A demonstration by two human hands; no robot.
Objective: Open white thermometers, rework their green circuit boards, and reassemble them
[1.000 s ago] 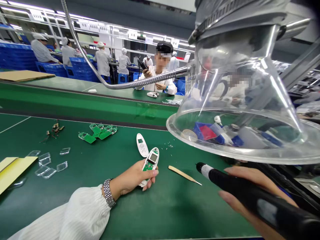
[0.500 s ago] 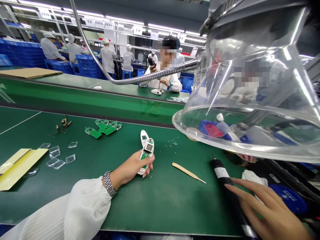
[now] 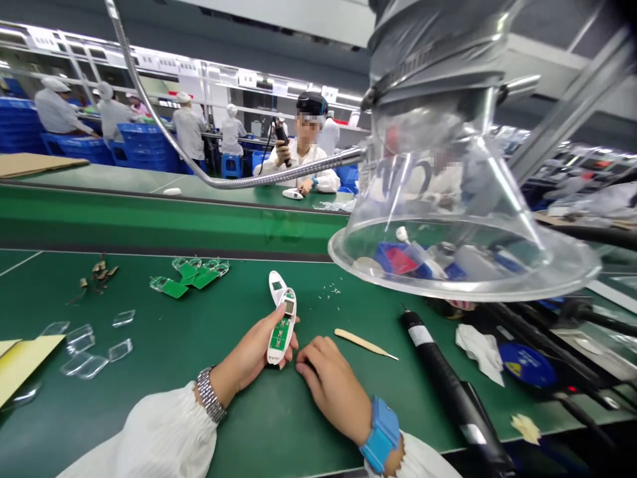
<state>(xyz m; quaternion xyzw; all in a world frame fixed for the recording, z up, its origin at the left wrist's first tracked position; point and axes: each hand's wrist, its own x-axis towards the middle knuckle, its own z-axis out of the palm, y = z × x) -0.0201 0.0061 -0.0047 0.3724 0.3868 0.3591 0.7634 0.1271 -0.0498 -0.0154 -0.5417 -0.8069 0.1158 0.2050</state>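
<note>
My left hand (image 3: 253, 352) grips a white plastic device housing (image 3: 273, 352), tilted upward, with a green circuit board (image 3: 281, 334) and a small grey display (image 3: 288, 307) in it. Just behind its top is a white cover (image 3: 277, 287) with a square window. My right hand (image 3: 331, 382) is close by on the right, a blue band on its wrist. Its fingers are curled in towards the thumb; whether anything is between them is hidden. A pale-handled pointed tool (image 3: 363, 341) lies beyond it. Farther right rests a black electric screwdriver (image 3: 442, 378), which neither hand touches.
Tiny screws (image 3: 333, 290) lie scattered behind the device. Green circuit boards (image 3: 194, 273), clear plastic windows (image 3: 82, 342) and small brown parts (image 3: 102, 272) lie to the left. A clear extraction hood (image 3: 462, 259) overhangs the right side. A co-worker (image 3: 303, 153) sits across the bench.
My right hand has left the electric screwdriver and moved left, close to the device, with its fingers now curled. My left hand still holds the housing. The view has turned right.
</note>
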